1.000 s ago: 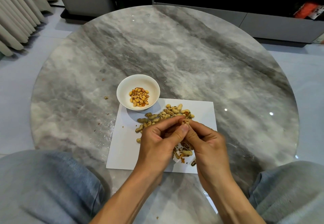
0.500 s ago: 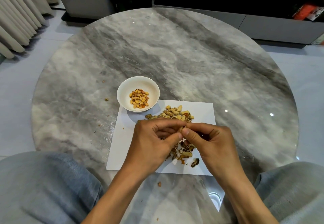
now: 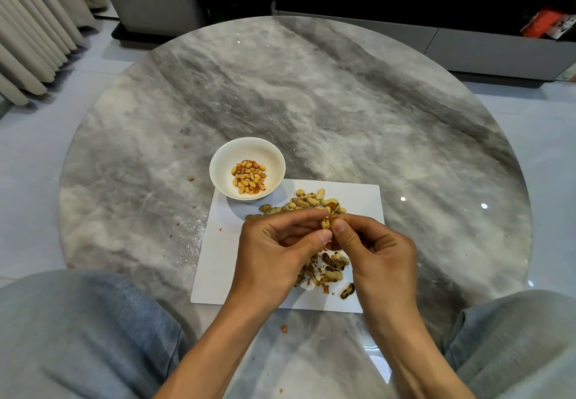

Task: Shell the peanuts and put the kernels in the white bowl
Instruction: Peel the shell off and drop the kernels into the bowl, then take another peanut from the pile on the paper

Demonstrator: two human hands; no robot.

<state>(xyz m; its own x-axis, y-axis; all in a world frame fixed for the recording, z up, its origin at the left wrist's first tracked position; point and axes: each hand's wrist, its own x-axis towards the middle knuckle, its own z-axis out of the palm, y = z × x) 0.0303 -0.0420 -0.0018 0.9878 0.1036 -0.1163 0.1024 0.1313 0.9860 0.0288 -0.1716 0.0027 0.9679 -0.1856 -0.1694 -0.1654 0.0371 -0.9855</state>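
Now the peanut [image 3: 326,222] shows between the fingertips, where half a second ago it was hidden. The left hand [image 3: 274,255] and right hand [image 3: 378,250] meet, both pinching it above the white paper [image 3: 218,261]. Empty shells [image 3: 330,270] lie partly covered beneath them; unshelled peanuts [image 3: 307,202] sit just beyond, kernels [image 3: 249,177] in the white bowl [image 3: 224,155].

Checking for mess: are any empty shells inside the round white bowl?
No, the round white bowl holds only yellow-orange kernels; the broken brown shells lie on the white paper sheet.
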